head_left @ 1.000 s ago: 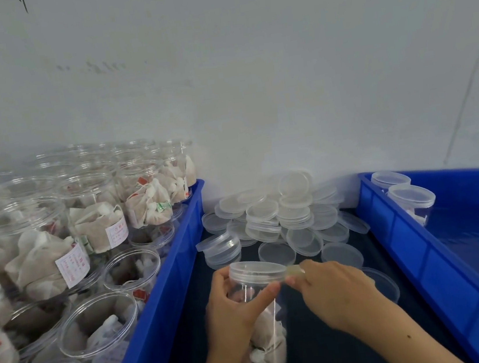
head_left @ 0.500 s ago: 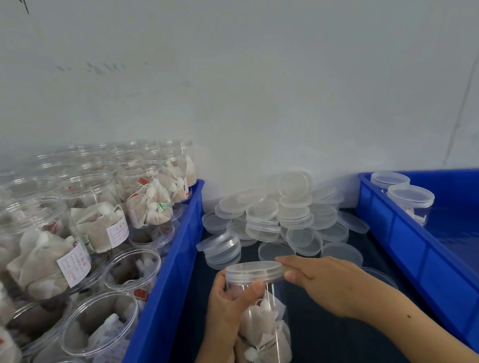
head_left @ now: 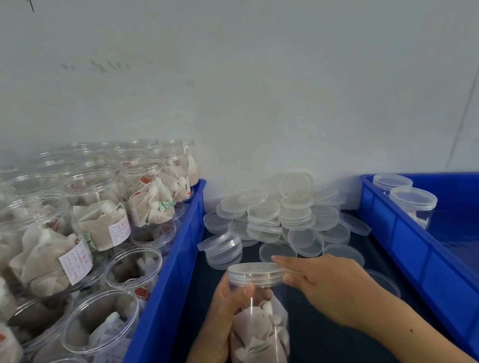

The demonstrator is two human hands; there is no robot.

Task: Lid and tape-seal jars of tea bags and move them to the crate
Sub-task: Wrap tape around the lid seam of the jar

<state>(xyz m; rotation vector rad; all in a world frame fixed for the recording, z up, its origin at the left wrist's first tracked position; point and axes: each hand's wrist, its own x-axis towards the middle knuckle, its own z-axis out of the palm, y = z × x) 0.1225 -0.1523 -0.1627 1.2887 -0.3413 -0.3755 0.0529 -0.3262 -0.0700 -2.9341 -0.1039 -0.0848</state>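
A clear plastic jar (head_left: 259, 331) of tea bags stands low in the middle, tilted slightly, with a clear lid (head_left: 256, 273) on top. My left hand (head_left: 228, 313) grips the jar's body from the left. My right hand (head_left: 328, 285) touches the lid's right rim with fingers and thumb; whether it holds tape is not visible. The blue crate (head_left: 444, 264) on the right holds two lidded jars (head_left: 412, 204) at its far corner.
A blue crate (head_left: 166, 282) on the left is packed with several open jars of tea bags (head_left: 97, 224). A pile of loose clear lids (head_left: 279, 215) lies against the white wall behind the held jar, on a dark surface (head_left: 324, 350).
The jar has come lower and closer to me, with its lid now seated squarely. My right hand has shifted from pinching at the lid's edge to lying along its right rim.
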